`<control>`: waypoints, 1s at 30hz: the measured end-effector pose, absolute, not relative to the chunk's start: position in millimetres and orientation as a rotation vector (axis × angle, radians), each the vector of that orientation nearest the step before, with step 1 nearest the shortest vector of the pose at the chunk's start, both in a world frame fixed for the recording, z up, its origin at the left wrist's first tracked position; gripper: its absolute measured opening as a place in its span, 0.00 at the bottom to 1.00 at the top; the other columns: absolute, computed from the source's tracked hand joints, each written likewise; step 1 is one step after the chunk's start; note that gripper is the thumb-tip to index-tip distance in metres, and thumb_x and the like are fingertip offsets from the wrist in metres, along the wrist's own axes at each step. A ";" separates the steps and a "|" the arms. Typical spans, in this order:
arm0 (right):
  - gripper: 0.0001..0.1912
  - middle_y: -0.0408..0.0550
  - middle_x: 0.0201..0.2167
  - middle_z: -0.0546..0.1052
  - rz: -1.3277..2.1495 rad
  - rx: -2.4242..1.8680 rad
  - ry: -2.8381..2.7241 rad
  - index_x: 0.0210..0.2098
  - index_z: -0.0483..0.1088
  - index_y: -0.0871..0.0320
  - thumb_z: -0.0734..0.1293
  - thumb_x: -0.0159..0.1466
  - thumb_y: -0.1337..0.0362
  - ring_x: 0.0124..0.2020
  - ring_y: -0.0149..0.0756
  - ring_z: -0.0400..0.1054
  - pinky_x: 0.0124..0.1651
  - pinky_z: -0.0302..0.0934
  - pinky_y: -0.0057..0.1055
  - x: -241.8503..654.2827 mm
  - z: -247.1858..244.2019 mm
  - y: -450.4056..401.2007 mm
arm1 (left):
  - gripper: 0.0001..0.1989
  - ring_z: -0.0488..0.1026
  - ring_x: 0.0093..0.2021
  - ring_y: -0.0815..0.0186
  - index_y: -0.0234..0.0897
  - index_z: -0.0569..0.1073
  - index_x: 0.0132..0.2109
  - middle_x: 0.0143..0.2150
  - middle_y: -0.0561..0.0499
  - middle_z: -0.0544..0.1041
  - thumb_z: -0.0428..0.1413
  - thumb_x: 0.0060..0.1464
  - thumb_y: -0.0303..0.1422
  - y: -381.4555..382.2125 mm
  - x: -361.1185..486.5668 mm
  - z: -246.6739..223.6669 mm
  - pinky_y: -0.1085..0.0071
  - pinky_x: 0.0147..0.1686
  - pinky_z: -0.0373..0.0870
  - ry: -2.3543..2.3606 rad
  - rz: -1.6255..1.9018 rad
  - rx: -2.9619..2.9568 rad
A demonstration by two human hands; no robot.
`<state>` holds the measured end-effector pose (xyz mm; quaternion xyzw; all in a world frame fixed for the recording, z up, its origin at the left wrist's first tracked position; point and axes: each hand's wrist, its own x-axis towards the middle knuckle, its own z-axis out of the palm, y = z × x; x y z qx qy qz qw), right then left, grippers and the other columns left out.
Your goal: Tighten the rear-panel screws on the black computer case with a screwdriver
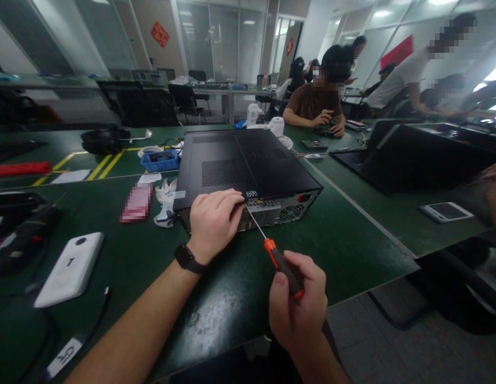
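Note:
A black desktop computer case lies flat on the green table, its metal rear panel with a fan grille facing me. My right hand is closed round the dark grip of an orange-and-black screwdriver. The screwdriver's thin shaft slants up and away, with its tip at the rear top edge of the case. My left hand, wearing a black watch, rests on that edge. Its thumb and fingers are pinched together beside the tip; what they hold, if anything, is hidden.
Left of the case are a blue tray, a crumpled glove, a pink packet and a white power bank near a cable. A phone and a large black panel lie to the right. Across the table sits a co-worker.

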<state>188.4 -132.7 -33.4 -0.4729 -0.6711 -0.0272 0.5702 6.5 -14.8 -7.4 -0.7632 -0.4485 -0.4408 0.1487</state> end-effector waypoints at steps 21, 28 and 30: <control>0.17 0.50 0.40 0.78 -0.037 -1.136 -1.612 0.55 0.66 0.56 0.63 0.67 0.68 0.34 0.37 0.77 0.34 0.73 0.34 187.3 -29.1 -133.5 | 0.04 0.82 0.51 0.59 0.42 0.76 0.46 0.49 0.51 0.85 0.57 0.66 0.31 -14.3 6.9 -6.3 0.59 0.47 0.69 -1.273 -1.247 -2.196; 0.16 0.49 0.39 0.80 0.050 -1.181 -1.575 0.57 0.66 0.57 0.62 0.70 0.66 0.31 0.35 0.77 0.33 0.74 0.32 189.9 -34.6 -133.6 | 0.04 0.81 0.52 0.60 0.43 0.76 0.46 0.49 0.52 0.85 0.57 0.66 0.31 -14.9 5.9 -8.2 0.58 0.48 0.68 -1.277 -1.254 -2.200; 0.18 0.50 0.40 0.79 0.028 -1.146 -1.587 0.58 0.65 0.58 0.63 0.69 0.66 0.32 0.36 0.76 0.33 0.74 0.33 189.2 -32.1 -133.6 | 0.04 0.81 0.52 0.60 0.43 0.76 0.46 0.49 0.52 0.85 0.58 0.66 0.31 -14.9 5.6 -8.8 0.58 0.48 0.68 -1.282 -1.253 -2.202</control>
